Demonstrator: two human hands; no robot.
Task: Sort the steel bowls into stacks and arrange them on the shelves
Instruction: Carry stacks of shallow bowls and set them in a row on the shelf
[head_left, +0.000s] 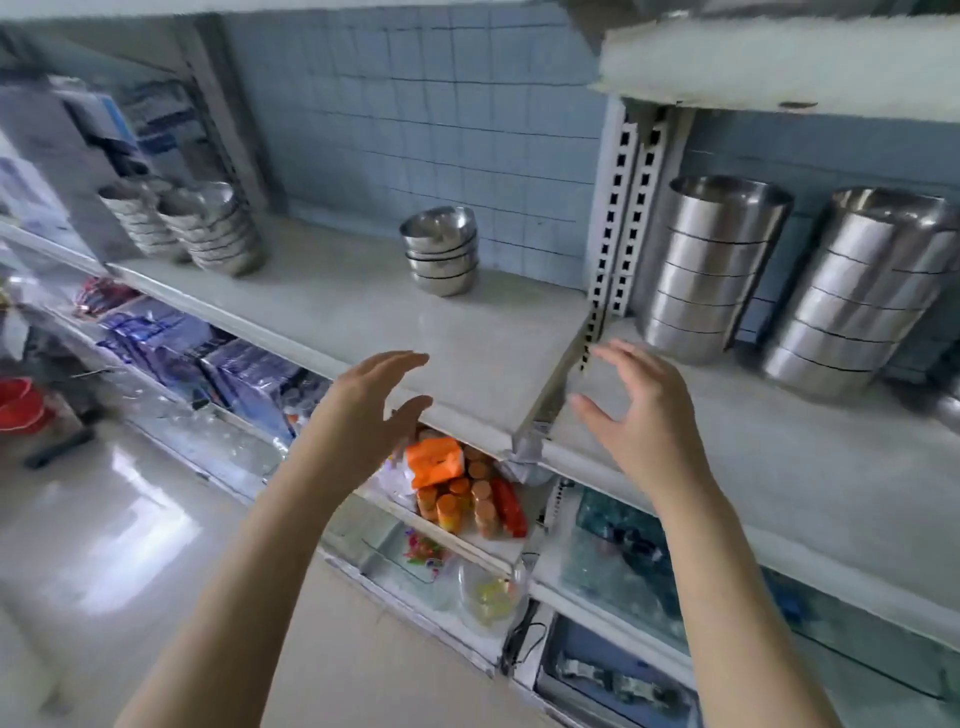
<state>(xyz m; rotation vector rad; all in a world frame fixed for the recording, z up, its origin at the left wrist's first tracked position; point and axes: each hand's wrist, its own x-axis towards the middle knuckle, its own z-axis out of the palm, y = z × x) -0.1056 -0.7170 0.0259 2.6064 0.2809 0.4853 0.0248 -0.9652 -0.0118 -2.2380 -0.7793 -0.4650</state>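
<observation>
A short stack of small steel bowls (441, 252) stands at the back of the middle shelf (363, 322). Two leaning stacks of small bowls (202, 228) sit at that shelf's far left. On the right shelf (753, 457) stand two tall stacks of larger steel bowls: the nearer one (706, 270) and the far right one (862, 291). My left hand (363, 410) hovers over the front edge of the middle shelf, fingers relaxed, holding nothing. My right hand (639, 410) hovers over the right shelf's front left corner, also empty, fingers loosely spread.
A perforated metal upright (623, 208) divides the two shelves. Below are orange jars and packets (457, 493), purple packets (208, 358) and glassware (483, 592). A higher shelf (779, 57) overhangs the tall stacks. Boxes (78, 140) stand far left. The tiled floor (104, 545) lies lower left.
</observation>
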